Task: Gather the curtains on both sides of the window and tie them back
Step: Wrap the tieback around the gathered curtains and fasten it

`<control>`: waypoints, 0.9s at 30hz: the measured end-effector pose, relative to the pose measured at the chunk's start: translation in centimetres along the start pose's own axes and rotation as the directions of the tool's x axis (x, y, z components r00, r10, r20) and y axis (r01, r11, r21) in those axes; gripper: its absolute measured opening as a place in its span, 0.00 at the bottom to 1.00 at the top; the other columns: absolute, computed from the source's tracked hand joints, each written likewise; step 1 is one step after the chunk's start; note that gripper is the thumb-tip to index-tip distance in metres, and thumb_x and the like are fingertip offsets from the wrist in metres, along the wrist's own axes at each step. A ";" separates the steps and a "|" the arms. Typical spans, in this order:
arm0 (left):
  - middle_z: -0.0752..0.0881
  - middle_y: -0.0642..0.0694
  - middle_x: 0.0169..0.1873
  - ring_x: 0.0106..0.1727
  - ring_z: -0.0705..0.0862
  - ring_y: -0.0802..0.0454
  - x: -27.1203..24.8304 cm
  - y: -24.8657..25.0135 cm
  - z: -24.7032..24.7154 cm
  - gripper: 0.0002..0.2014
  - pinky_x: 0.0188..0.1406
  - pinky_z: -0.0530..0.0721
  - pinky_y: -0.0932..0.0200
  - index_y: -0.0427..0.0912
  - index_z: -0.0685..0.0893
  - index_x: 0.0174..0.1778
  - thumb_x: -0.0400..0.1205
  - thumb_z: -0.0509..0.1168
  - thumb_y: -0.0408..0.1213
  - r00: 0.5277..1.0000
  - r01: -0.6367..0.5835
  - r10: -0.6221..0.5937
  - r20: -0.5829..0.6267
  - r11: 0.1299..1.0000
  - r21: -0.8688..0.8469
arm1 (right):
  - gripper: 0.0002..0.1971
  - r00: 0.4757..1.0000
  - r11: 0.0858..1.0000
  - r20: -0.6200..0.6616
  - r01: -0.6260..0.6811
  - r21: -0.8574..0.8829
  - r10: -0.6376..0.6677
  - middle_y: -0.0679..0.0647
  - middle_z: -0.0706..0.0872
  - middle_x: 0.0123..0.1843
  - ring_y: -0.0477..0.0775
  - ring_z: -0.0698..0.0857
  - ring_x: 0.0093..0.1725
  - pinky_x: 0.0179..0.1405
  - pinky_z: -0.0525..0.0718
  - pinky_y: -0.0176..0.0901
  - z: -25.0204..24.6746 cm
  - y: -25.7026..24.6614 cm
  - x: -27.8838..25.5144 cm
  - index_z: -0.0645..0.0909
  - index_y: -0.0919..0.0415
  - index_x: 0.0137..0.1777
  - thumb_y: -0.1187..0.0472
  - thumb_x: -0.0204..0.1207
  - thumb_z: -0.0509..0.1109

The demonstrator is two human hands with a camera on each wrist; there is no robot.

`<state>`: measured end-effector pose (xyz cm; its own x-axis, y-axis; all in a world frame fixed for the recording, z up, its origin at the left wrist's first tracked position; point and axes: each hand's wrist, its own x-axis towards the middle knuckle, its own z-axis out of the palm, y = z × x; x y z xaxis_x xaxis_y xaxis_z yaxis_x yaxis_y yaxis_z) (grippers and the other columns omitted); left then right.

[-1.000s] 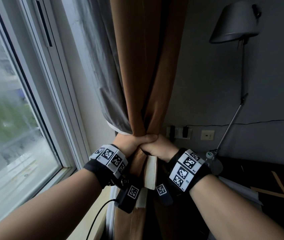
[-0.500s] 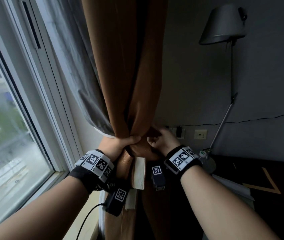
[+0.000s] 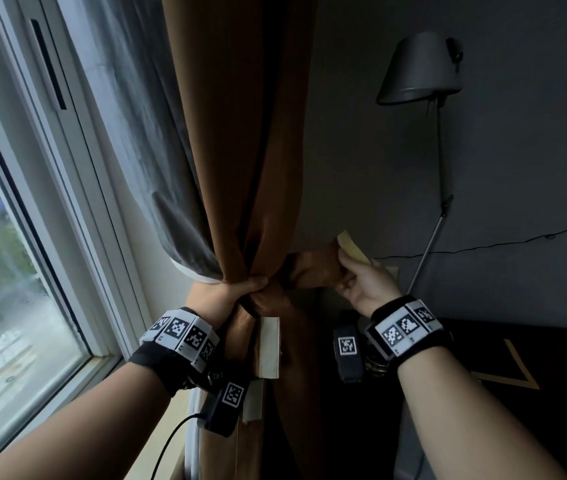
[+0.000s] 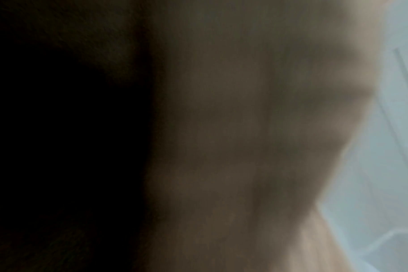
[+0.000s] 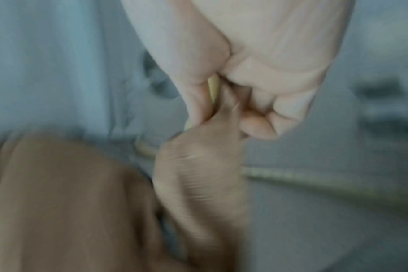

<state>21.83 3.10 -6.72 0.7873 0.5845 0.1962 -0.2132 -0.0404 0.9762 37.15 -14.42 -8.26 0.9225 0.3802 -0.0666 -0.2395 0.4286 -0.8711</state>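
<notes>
A brown curtain [image 3: 240, 133] hangs gathered beside the window, with a grey lining [image 3: 157, 150] on its window side. My left hand [image 3: 226, 292] grips the bunched curtain at its narrow waist. A brown tie-back band [image 3: 313, 271] with a cream inner face runs from that waist to the right. My right hand [image 3: 361, 282] pinches the band's end and holds it out taut; in the right wrist view the band [image 5: 198, 174] sits between my thumb and fingers [image 5: 256, 127]. Another cream-faced end [image 3: 270, 346] hangs below my left hand. The left wrist view is a dark blur of fabric [image 4: 233, 147].
The window [image 3: 15, 271] and its white frame [image 3: 77, 202] fill the left. A grey lamp [image 3: 420, 69] on a thin arm stands at the right against a grey wall, with a black cable [image 3: 482, 245] along it. A dark desk [image 3: 534, 375] lies at the lower right.
My right hand has left the curtain's waist and moved right and up, drawing the tie-back end out from the bundle. My left hand keeps its grip on the gathered curtain.
</notes>
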 end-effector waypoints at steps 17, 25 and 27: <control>0.89 0.48 0.54 0.53 0.88 0.49 1.6 0.1 0.9 0.36 0.58 0.85 0.50 0.45 0.86 0.58 0.52 0.86 0.42 0.970 -0.044 0.076 -0.231 0.989 0.139 | 0.09 0.879 0.889 -0.197 0.385 -0.247 -0.435 0.43 0.75 0.21 0.37 0.70 0.17 0.15 0.68 0.25 -8.1 1.3 -2.2 0.82 0.57 0.38 0.66 0.80 0.68; 0.87 0.51 0.47 0.44 0.86 0.54 2.1 -0.2 1.8 0.25 0.43 0.81 0.64 0.51 0.84 0.50 0.60 0.84 0.37 0.965 0.027 0.021 -0.260 0.984 0.178 | 0.24 0.688 0.408 0.058 0.493 -0.768 -0.723 0.55 0.79 0.19 0.46 0.79 0.21 0.20 0.72 0.34 -7.6 2.4 -9.7 0.78 0.61 0.24 0.45 0.75 0.65; 0.86 0.53 0.43 0.36 0.84 0.62 2.3 -0.3 2.5 0.25 0.29 0.78 0.75 0.49 0.83 0.51 0.61 0.83 0.35 0.962 0.038 0.005 -0.273 0.988 0.152 | 0.21 0.635 0.266 0.209 0.568 -0.779 -0.744 0.49 0.79 0.20 0.45 0.78 0.22 0.21 0.72 0.38 -5.7 3.6 -11.9 0.77 0.58 0.23 0.46 0.73 0.65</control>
<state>25.13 2.45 -6.34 0.5985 0.7833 0.1681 -0.0924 -0.1410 0.9857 27.03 -22.08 -13.39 0.7007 0.0943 0.7072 0.6961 -0.3080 -0.6486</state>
